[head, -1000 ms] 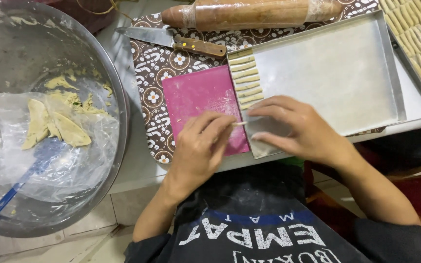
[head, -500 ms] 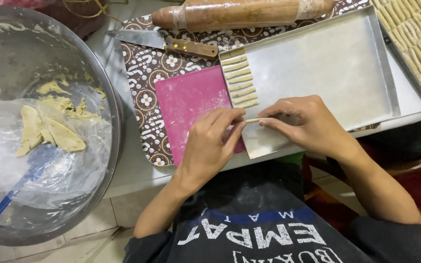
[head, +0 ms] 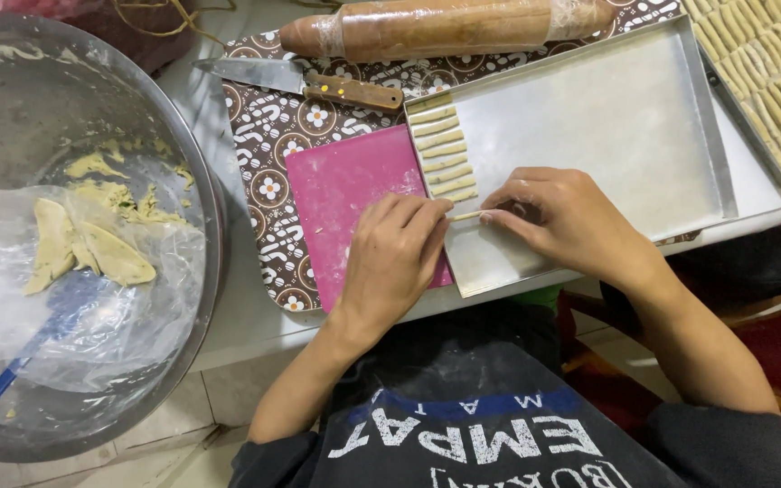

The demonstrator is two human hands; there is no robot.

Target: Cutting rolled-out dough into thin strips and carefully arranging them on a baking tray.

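My left hand (head: pixel 397 256) and my right hand (head: pixel 564 217) together pinch a thin pale dough stick (head: pixel 465 215) by its two ends, just over the near-left part of a metal baking tray (head: pixel 607 117). Several similar dough sticks (head: pixel 443 152) lie in a column along the tray's left edge, right behind the held one. My left hand rests over a pink cutting board (head: pixel 350 185).
A patterned brown mat (head: pixel 268 172) lies under the board, with a knife (head: pixel 305 84) and a wooden rolling pin (head: pixel 449 27) behind it. At left a big metal bowl (head: pixel 192 181) holds dough (head: pixel 92 244), plastic and a blue spatula (head: pixel 20 361). Another tray full of dough sticks (head: pixel 770 63) is at right.
Both hands have shifted slightly toward the column of sticks on the tray, still holding the dough stick between them.
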